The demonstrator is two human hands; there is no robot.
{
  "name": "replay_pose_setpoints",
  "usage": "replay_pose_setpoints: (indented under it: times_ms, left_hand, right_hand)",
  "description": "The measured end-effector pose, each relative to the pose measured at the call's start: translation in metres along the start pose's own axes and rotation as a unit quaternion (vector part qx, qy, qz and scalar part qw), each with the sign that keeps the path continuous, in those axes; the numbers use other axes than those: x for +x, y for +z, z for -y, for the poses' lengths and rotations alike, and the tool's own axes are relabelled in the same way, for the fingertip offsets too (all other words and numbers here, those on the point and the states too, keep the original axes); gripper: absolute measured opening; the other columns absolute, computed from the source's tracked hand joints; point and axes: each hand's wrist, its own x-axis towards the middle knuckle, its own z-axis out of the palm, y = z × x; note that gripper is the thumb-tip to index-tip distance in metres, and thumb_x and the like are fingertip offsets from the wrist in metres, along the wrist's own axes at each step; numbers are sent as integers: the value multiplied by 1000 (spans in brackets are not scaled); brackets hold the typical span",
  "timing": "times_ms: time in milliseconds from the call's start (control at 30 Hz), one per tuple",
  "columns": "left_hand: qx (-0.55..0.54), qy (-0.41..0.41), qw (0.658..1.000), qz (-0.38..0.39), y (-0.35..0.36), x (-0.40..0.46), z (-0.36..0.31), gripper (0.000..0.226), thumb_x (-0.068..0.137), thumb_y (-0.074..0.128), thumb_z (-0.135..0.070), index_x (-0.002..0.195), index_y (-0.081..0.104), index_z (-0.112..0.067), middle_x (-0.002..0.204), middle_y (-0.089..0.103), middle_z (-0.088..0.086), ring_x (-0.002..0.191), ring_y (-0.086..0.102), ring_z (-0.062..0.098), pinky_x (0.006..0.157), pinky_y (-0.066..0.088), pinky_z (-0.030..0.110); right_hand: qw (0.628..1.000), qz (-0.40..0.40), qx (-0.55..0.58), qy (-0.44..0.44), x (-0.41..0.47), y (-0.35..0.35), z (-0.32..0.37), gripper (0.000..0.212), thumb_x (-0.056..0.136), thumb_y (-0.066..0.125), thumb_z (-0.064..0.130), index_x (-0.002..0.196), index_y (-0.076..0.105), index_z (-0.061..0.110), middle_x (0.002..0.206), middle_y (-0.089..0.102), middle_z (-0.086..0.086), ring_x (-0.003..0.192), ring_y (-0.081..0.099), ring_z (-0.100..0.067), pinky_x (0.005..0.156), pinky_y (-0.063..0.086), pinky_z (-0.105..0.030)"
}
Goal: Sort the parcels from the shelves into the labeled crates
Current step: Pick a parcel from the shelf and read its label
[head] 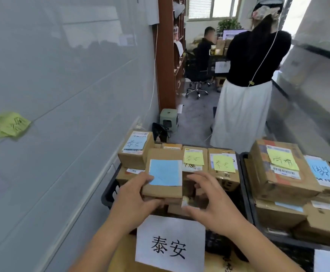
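Brown cardboard parcel (163,173), topped with a blue sticky note (165,172), gripped at its near-left corner by the left hand (134,199), thumb on top, fingers curled beneath. Held just above the black crate (109,191) fronted by the white paper label (170,244) at six o'clock. Right hand (213,201) at three o'clock of the parcel, fingers spread and loosely bent, holding nothing. Stacked at twelve o'clock inside the crate: boxes bearing yellow notes (193,158). At three o'clock, a second crate (247,193) packed with parcels. Beyond, at one o'clock, a person in a white skirt (242,114), back turned.
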Motion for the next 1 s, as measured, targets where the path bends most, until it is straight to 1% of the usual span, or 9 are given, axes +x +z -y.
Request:
replay_pose_setpoints:
  times_ms: [33,133,233,367,467,567,767,867,1000]
  left_hand:
    - [7,-2,1000,13,-5,16,8,61,62,85,-57,105,42,-66,107,49,-48,103,50,-19,59,43,4]
    - [43,16,998,31,-11,63,21,61,67,87,-52,111,44,-54,108,45,-37,97,47,-6,69,35,8]
    - [92,24,994,45,-8,101,25,64,70,84,-56,121,47,-45,118,49,-20,106,38,3,78,39,25]
    - [183,66,981,27,7,135,29,59,71,76,-66,117,47,-44,118,56,-7,103,30,12,90,35,41]
    - [224,97,969,37,17,154,33,53,74,71,-68,114,48,-42,125,61,-9,126,36,18,106,21,49]
    - [261,87,960,47,22,165,37,52,77,62,-75,115,49,-42,128,62,-11,139,36,22,115,8,56]
    - [324,67,942,55,20,171,39,72,73,53,-84,133,44,-45,156,38,-7,149,18,28,120,1,58]
    - [313,90,944,55,23,169,30,82,69,54,-86,138,41,-44,156,37,-6,148,19,26,121,5,57]
    - [294,142,944,55,37,162,10,80,70,50,-85,137,45,-43,157,38,-3,148,20,24,121,7,54]
  right_hand:
    - [1000,-2,-12,11,10,2,-1,75,76,69,68,142,35,58,151,19,40,135,40,4,108,46,-28]
    - [998,-7,-55,35,36,9,-4,66,78,63,69,137,34,65,149,18,41,134,37,5,108,42,-27]
    - [994,1,-87,60,53,12,-9,69,80,59,70,143,34,57,152,17,36,135,35,4,107,40,-25]
    - [990,1,-117,82,68,15,-21,65,86,67,62,144,39,52,153,18,34,136,37,2,106,40,-24]
    - [988,3,-124,89,72,17,-30,62,88,67,60,143,40,52,154,17,35,138,35,2,104,39,-22]
    - [986,15,-139,92,75,15,-39,60,89,65,61,143,39,53,155,15,36,140,36,1,104,40,-22]
    - [980,20,-180,83,106,8,-47,67,88,61,64,148,35,48,161,20,20,145,37,-13,112,43,-36]
    - [979,25,-184,90,121,7,-54,74,86,61,65,151,30,47,164,21,17,145,38,-17,114,41,-40]
    - [973,35,-211,86,126,3,-59,79,85,62,67,152,27,47,165,24,12,146,36,-22,115,36,-43]
